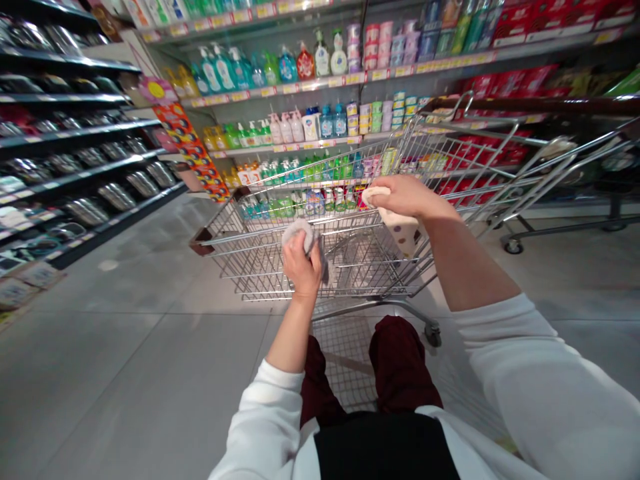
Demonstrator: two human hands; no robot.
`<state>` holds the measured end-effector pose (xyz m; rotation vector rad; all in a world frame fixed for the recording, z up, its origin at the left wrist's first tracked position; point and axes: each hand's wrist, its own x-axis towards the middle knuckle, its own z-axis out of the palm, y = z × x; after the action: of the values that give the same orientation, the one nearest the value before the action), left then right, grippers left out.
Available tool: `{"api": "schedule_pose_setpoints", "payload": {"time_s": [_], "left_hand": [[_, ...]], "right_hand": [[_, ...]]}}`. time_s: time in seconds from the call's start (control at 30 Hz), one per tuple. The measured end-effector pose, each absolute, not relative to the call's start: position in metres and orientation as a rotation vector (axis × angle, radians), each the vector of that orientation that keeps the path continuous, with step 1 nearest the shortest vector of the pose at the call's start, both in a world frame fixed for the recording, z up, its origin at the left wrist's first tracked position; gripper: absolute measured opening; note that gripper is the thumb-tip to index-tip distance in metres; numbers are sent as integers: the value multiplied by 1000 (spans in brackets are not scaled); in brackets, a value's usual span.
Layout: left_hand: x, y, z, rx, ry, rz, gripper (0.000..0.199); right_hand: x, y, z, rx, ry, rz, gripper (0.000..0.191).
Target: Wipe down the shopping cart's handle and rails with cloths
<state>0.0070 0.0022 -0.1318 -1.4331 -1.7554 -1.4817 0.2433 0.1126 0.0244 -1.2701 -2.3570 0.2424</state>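
Note:
A wire shopping cart (260,267) stands crosswise right in front of me. My left hand (303,267) is closed around a bunched greyish cloth (296,231) at the cart's near top rail, and part of that cloth hangs inside the wires. Further right, my right hand (403,195) grips a cream cloth with dark spots (400,230). This cloth drapes down over the near side of the basket, close to the handle end. The fingertips of my right hand are partly hidden by the folds.
Shelves of pump bottles (287,65) and tubs line the far side of the cart. Metal pots (90,210) fill a rack on the left. A cart caster (433,333) sits near my right leg, and another wheel (513,245) stands farther right on the tiled floor (125,373).

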Motion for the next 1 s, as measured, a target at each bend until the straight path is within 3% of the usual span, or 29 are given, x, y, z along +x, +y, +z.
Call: {"api": "schedule_pose_setpoints", "payload": {"time_s": [0.1, 0.2, 0.4, 0.77, 0.9, 1.0], "left_hand": [[23, 17, -93, -1451, -1613, -1504, 50], [37, 31, -82, -1630, -1585, -1392, 48], [35, 37, -127, -1766, -1721, -1268, 40], [20, 1, -203, -2042, -2069, -672, 36], [21, -3, -202, -2027, -2059, -765, 35], [23, 1, -177, -1916, -1985, -1031, 34]], "right_hand": [[244, 112, 24, -1263, -2357, 233, 32], [244, 113, 23, -1251, -2358, 223, 34], [244, 116, 21, -1265, -2345, 218, 35], [243, 114, 21, -1304, -2330, 227, 36], [242, 115, 21, -1286, -2339, 213, 36], [242, 115, 21, -1279, -2342, 217, 36]]}}
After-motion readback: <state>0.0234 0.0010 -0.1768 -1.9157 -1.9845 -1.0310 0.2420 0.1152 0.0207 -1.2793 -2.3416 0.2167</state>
